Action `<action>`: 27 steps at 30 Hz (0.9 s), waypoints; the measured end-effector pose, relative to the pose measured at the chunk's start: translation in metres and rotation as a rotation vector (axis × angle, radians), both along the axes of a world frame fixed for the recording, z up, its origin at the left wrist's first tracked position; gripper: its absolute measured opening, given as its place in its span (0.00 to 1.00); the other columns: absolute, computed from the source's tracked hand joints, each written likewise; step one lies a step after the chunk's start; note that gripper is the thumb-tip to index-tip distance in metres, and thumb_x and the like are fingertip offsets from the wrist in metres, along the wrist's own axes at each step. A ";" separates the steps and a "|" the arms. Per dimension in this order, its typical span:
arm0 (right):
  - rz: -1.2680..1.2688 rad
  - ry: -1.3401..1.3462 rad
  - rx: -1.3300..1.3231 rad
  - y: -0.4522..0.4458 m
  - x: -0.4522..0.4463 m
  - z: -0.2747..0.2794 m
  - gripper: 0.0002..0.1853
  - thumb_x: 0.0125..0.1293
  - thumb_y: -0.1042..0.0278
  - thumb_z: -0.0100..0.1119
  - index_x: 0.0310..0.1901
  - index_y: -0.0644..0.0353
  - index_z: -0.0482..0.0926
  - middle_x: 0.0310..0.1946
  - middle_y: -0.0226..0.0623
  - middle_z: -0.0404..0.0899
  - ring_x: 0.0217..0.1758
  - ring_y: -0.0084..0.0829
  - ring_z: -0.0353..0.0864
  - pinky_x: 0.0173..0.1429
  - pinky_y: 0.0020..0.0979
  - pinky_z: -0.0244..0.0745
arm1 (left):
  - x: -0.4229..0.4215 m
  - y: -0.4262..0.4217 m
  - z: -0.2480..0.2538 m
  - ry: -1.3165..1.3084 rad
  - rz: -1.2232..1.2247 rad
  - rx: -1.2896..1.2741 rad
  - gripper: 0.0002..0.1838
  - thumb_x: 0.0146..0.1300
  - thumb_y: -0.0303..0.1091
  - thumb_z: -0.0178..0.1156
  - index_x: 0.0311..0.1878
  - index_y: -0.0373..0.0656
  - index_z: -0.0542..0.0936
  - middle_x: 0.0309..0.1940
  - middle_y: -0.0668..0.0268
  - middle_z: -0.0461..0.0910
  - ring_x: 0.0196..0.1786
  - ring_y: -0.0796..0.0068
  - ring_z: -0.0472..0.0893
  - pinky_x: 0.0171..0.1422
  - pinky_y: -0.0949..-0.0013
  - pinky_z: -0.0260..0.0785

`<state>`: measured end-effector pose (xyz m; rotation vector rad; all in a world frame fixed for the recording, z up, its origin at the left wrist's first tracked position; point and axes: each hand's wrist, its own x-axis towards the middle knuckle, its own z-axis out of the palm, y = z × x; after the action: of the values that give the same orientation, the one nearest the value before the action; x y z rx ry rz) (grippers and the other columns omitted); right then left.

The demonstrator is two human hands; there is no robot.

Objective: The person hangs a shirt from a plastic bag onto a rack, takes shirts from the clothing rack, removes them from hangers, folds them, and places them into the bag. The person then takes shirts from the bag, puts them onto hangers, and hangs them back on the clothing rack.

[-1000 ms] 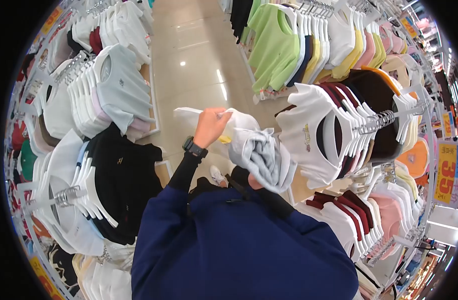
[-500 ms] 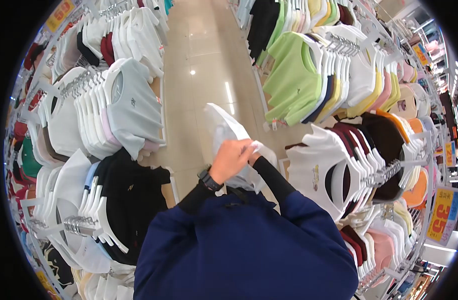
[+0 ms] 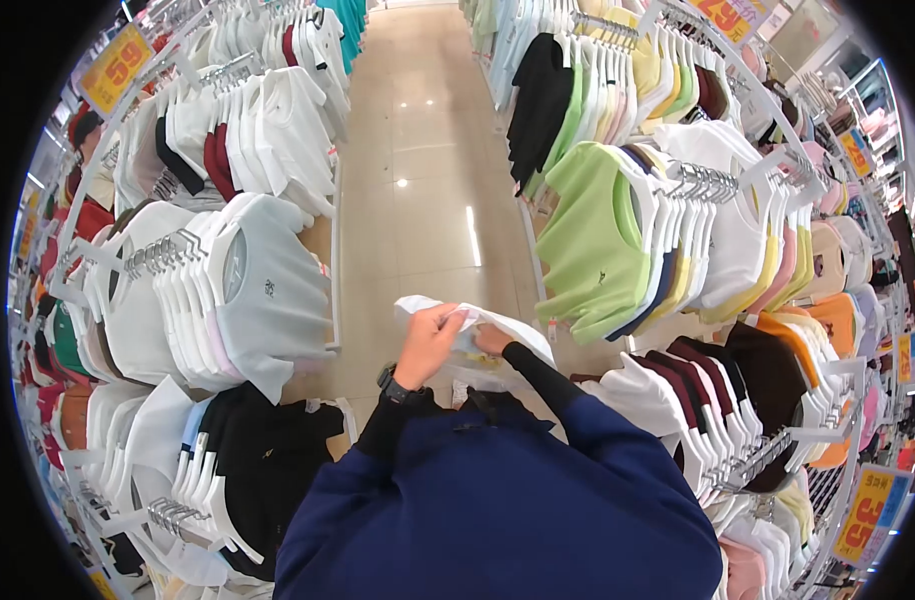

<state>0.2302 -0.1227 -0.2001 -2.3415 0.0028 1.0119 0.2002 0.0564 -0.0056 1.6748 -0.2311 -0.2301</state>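
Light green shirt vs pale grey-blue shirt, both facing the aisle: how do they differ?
Colour: light green shirt is vivid; pale grey-blue shirt is muted.
Side: green right of the aisle in view, grey-blue left.
Chest mark: green's is smaller, grey-blue's larger.
Shared: both hang at the aisle end of a row on white hangers.

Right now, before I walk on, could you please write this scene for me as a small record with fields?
Left hand: left hand pinches white item
Right hand: right hand at white item; grip unclear
Left wrist: dark watch
Left side: pale grey top, black top, both hanging
Right side: light green top, hanging
Between racks: shiny floor
Sign, upper left: "59"
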 end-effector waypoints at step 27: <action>0.254 -0.402 0.084 -0.044 0.294 0.023 0.35 0.53 0.63 0.67 0.65 0.57 0.73 0.58 0.46 0.79 0.62 0.43 0.79 0.66 0.39 0.73 | 0.292 0.043 -0.027 0.045 0.025 -0.071 0.13 0.71 0.34 0.59 0.45 0.31 0.84 0.23 0.72 0.76 0.27 0.87 0.67 0.31 0.75 0.61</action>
<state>0.5240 -0.1665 -0.1770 -2.4672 -0.4933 0.6204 0.4921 0.0995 -0.0328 1.5997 -0.1821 -0.2384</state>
